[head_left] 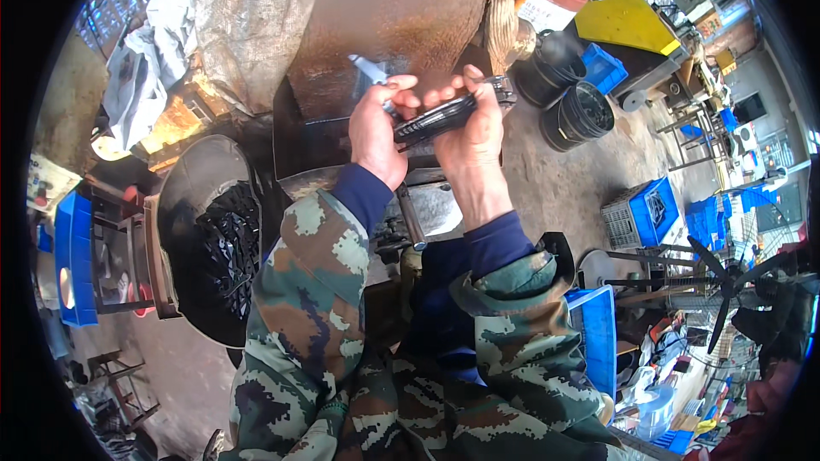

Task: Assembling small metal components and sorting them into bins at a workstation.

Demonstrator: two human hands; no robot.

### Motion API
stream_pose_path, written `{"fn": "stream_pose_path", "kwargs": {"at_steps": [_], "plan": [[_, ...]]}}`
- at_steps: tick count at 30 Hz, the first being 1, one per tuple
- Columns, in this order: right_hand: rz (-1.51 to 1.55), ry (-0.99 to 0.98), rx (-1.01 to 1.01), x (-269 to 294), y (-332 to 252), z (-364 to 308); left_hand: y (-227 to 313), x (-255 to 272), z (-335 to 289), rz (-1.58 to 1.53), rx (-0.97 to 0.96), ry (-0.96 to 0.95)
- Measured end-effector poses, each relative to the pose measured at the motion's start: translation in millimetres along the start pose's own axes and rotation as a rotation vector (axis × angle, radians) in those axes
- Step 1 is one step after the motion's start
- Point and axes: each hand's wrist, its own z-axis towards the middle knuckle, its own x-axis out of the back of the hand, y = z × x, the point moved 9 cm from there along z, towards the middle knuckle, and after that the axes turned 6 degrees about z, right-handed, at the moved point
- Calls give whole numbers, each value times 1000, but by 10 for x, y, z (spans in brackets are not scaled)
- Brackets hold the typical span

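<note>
Above the brown work surface (389, 8), my right hand (476, 132) cradles a bundle of long, dark metal pieces (436, 121), its thumb lying across them. The exact kind of these pieces is unclear. Closed fingers of my left hand (378, 132) meet the near left end of the bundle. From between those fingers a pale bluish-white, pen-shaped stick (368, 68) points up and left. My left palm and part of the stick are hidden.
On the left, a large dark tub (196, 154) holds many black strips (229, 248). Black buckets (579, 117) and a yellow-topped machine (623, 21) stand at the far right. A blue-lined crate (641, 215), a blue bin (594, 337) and a fan (730, 277) are nearer, right.
</note>
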Motion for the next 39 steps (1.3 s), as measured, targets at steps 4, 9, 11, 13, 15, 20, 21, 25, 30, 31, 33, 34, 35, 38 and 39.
{"fn": "stream_pose_path", "kwargs": {"at_steps": [4,9,11,13,15,20,21,25,30,31,33,34,35,38,39], "plan": [[-20,34,17,-35,115,-95,-83,50,37,-225,37,74],[-5,16,24,-48,132,-131,-63,-29,-59,-161,2,-6],[-16,-35,-26,-19,119,-88,16,-25,-5,-72,-8,-64],[-27,-84,-81,-76,90,-99,249,-17,19,178,-153,-80],[-282,-141,-202,-141,129,-179,381,-55,32,222,-173,-147],[-529,-297,-382,-248,307,-364,533,-200,19,457,-224,-345],[-595,-289,-411,-207,350,-396,562,-242,-9,545,-296,-391],[-725,-353,-499,-214,404,-474,572,-283,-58,800,-278,-550],[-891,-437,-567,-209,462,-491,488,-184,-8,833,-307,-508],[-897,-430,-565,-205,435,-475,470,-204,-14,825,-304,-513],[-930,-436,-544,-205,375,-441,438,-181,21,818,-258,-448],[-961,-453,-567,-204,371,-433,509,-195,-36,797,-259,-408],[-967,-450,-564,-200,351,-446,531,-184,-31,792,-259,-412],[-1093,-536,-524,-219,261,-521,677,-135,-13,689,-336,-391],[-1107,-526,-510,-203,160,-550,669,-196,-16,675,-336,-408]]}}
